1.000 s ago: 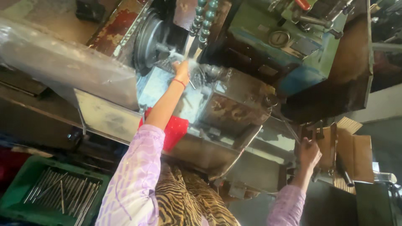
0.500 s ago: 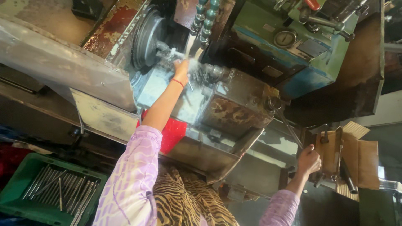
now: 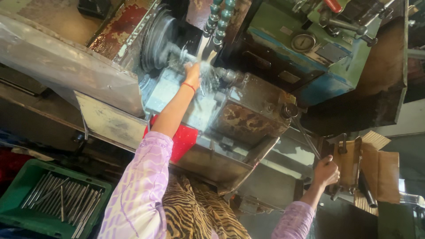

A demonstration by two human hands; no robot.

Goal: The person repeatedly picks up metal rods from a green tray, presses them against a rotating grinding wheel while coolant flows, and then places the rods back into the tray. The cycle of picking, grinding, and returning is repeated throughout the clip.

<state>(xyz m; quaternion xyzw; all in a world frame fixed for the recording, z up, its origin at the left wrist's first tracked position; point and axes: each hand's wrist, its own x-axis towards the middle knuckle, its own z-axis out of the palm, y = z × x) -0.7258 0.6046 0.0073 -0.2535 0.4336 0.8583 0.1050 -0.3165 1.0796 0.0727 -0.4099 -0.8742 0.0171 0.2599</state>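
Hidden: we cannot tell what the left hand fingers hold; coolant spray blurs them beside the chuck.
Right hand: fingers clenched around a lever, far from chuck.
Crate: green, holding metal rods, below chuck.

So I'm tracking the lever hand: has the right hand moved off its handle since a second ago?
No. The right hand still grips the handle beside the cardboard.

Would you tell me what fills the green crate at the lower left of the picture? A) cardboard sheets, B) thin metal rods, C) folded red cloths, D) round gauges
B: the green crate holds many thin metal rods lying loosely side by side, grey and shiny, with no cloth, cardboard or gauge among them.
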